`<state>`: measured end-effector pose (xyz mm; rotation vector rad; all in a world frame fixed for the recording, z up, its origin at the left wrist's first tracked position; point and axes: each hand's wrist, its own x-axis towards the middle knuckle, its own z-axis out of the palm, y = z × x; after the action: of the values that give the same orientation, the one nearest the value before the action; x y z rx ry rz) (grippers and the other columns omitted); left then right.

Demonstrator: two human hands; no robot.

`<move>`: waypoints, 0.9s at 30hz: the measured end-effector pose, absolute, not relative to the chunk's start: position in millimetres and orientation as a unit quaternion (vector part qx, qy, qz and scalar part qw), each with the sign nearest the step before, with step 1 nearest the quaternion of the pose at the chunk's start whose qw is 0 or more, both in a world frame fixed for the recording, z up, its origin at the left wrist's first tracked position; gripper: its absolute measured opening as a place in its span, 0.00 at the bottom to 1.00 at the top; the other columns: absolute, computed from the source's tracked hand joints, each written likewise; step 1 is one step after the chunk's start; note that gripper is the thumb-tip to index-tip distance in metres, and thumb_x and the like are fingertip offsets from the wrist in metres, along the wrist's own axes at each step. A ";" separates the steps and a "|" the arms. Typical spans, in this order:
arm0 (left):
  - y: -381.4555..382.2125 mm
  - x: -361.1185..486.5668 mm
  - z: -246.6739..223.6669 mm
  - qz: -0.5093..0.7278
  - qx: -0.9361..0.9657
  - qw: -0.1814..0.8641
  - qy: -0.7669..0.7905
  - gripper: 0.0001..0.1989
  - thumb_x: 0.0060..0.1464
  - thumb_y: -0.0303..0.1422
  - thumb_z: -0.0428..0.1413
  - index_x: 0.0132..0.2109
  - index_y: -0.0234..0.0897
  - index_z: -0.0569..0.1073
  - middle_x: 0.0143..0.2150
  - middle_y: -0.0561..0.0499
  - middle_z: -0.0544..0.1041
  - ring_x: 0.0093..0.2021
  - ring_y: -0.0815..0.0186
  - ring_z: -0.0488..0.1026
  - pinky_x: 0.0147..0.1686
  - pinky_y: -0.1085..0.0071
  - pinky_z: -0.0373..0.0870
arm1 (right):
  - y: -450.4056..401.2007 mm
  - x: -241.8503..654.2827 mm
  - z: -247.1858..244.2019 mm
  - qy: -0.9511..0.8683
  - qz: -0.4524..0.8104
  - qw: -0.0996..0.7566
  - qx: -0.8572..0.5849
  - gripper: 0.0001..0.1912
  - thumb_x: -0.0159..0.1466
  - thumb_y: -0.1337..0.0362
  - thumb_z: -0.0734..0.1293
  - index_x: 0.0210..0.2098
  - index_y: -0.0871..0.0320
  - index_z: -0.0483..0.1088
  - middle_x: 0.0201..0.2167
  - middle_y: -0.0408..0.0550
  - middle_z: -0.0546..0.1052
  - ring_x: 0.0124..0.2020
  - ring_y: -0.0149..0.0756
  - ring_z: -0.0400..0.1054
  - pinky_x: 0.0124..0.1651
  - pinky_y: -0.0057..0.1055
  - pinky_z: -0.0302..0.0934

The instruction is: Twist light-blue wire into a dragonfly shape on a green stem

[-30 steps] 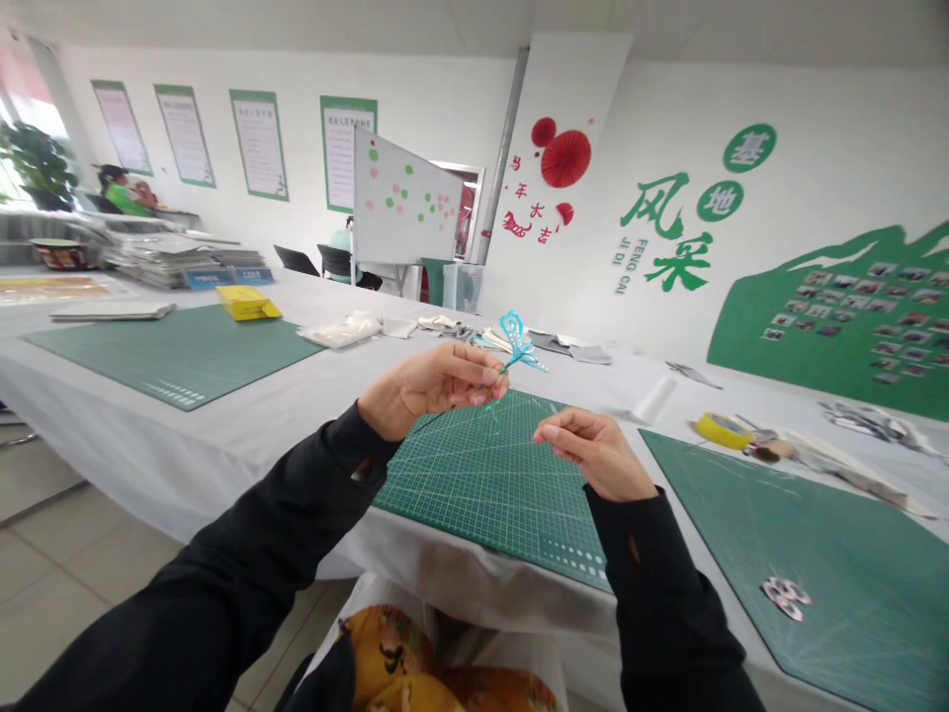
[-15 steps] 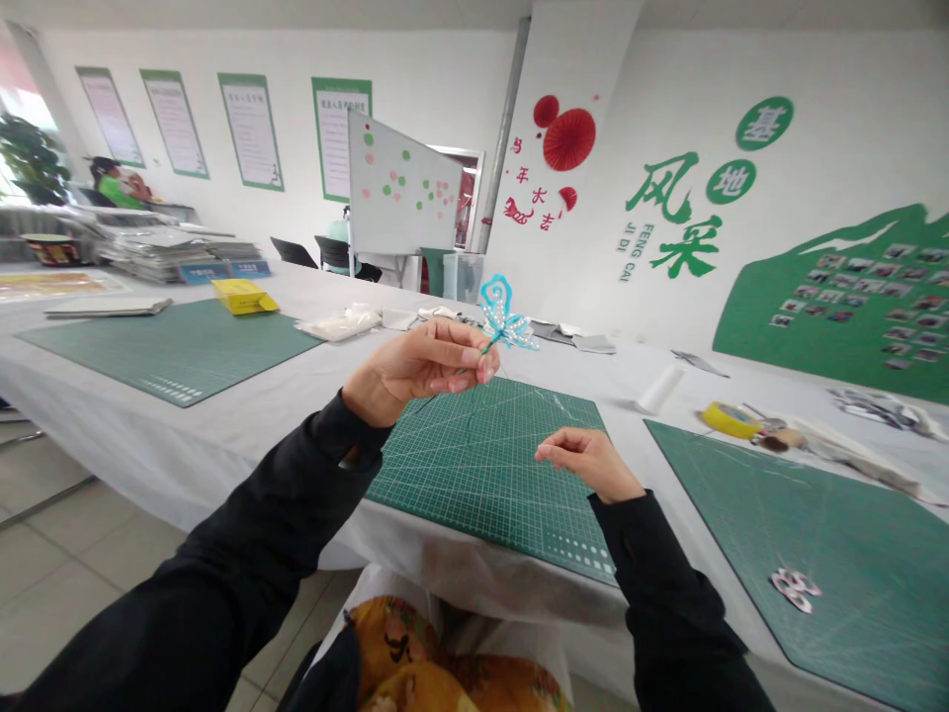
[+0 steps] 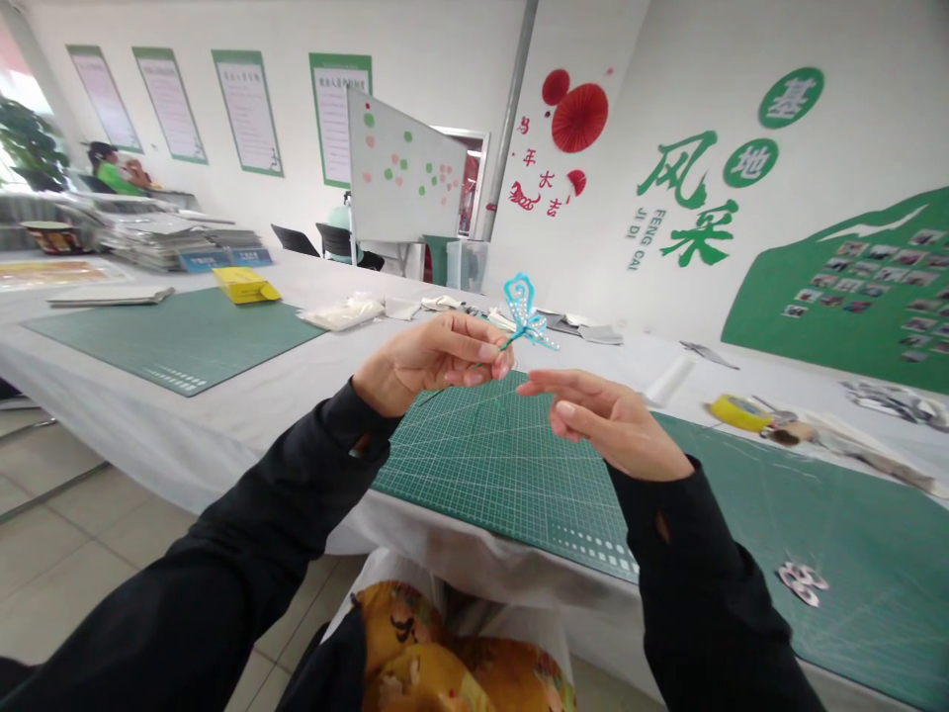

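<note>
A long table draped in white cloth (image 3: 185,435) runs across the frame, carrying three green cutting mats: a plain one (image 3: 170,336) at left, a gridded one (image 3: 474,465) at lower centre, and another (image 3: 875,524) at right, with a small pink-and-white paper cut-out (image 3: 802,583) on it. A yellow cardboard box (image 3: 244,285) sits at the left mat's far edge. Nearby lies a white plastic packet (image 3: 342,314). Towards the right stand a white paper roll (image 3: 671,381) and a yellow tape roll (image 3: 737,412). Stacked papers (image 3: 159,245) pile up at upper left.
</note>
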<state>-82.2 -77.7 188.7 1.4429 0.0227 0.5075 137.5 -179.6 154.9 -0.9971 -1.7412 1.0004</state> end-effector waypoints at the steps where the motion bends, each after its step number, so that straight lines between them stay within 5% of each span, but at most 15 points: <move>1: -79.4 -81.9 190.3 0.236 0.650 0.722 0.010 0.05 0.43 0.27 0.61 0.26 0.26 0.75 0.26 0.47 0.72 0.18 0.78 0.63 0.12 0.84 0.54 | -182.5 127.6 159.1 -0.702 0.416 0.425 -0.390 0.19 0.62 0.61 0.65 0.52 0.55 0.66 0.49 0.53 0.74 0.27 0.23 0.66 0.26 0.22 0.58; 7: -86.8 -94.4 206.0 0.345 0.605 0.715 0.058 0.06 0.49 0.22 0.55 0.24 0.26 0.70 0.25 0.48 0.70 0.16 0.81 0.60 0.12 0.85 0.53 | -211.0 100.7 172.0 -0.752 0.565 0.218 -0.260 0.18 0.59 0.63 0.68 0.48 0.62 0.69 0.38 0.55 0.79 0.35 0.32 0.75 0.36 0.28 0.67; 11: -86.6 -103.5 210.0 0.365 0.586 0.720 0.077 0.08 0.50 0.23 0.55 0.24 0.27 0.69 0.24 0.48 0.70 0.15 0.81 0.61 0.11 0.86 0.53 | -227.4 111.6 182.5 -0.805 0.547 0.192 -0.126 0.18 0.61 0.64 0.67 0.50 0.61 0.70 0.40 0.57 0.79 0.39 0.37 0.75 0.39 0.29 0.67; 16: -89.1 -103.2 209.2 0.347 0.591 0.724 0.071 0.07 0.48 0.23 0.55 0.24 0.27 0.69 0.24 0.49 0.70 0.15 0.82 0.60 0.11 0.85 0.52 | -228.6 118.2 188.1 -0.786 0.468 0.253 -0.316 0.16 0.63 0.65 0.64 0.51 0.57 0.70 0.46 0.53 0.77 0.32 0.28 0.74 0.31 0.23 0.65; 19: -90.6 -102.8 210.2 0.351 0.591 0.724 0.054 0.06 0.48 0.23 0.55 0.24 0.27 0.69 0.24 0.49 0.70 0.15 0.82 0.60 0.11 0.86 0.52 | -228.2 117.2 183.2 -0.808 0.431 0.164 -0.366 0.18 0.62 0.62 0.65 0.51 0.56 0.69 0.44 0.52 0.77 0.30 0.28 0.72 0.33 0.26 0.66; 22: -93.3 -102.7 212.5 0.360 0.590 0.721 0.061 0.08 0.50 0.24 0.55 0.24 0.28 0.69 0.24 0.49 0.70 0.15 0.82 0.60 0.11 0.85 0.51 | -228.0 119.3 178.1 -0.829 0.355 0.102 -0.421 0.20 0.61 0.59 0.66 0.52 0.55 0.70 0.30 0.47 0.79 0.27 0.30 0.71 0.32 0.27 0.65; 24: -96.7 -102.2 214.3 0.361 0.592 0.717 0.073 0.09 0.51 0.24 0.55 0.24 0.28 0.68 0.23 0.49 0.70 0.14 0.82 0.58 0.10 0.85 0.51 | -226.9 121.8 177.0 -0.815 0.297 0.134 -0.479 0.20 0.60 0.57 0.66 0.51 0.54 0.71 0.26 0.45 0.78 0.22 0.29 0.67 0.26 0.26 0.62; 27: -102.3 -101.3 216.3 0.348 0.608 0.710 0.074 0.09 0.51 0.23 0.54 0.23 0.28 0.68 0.23 0.49 0.69 0.13 0.82 0.57 0.10 0.85 0.50 | -225.5 121.4 180.9 -0.775 0.293 0.241 -0.506 0.20 0.60 0.57 0.66 0.51 0.54 0.70 0.40 0.49 0.78 0.21 0.25 0.65 0.24 0.26 0.62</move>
<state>-101.3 -102.3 216.3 1.3498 0.1638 0.7725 121.4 -225.5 180.9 -1.3844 -2.1193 0.8010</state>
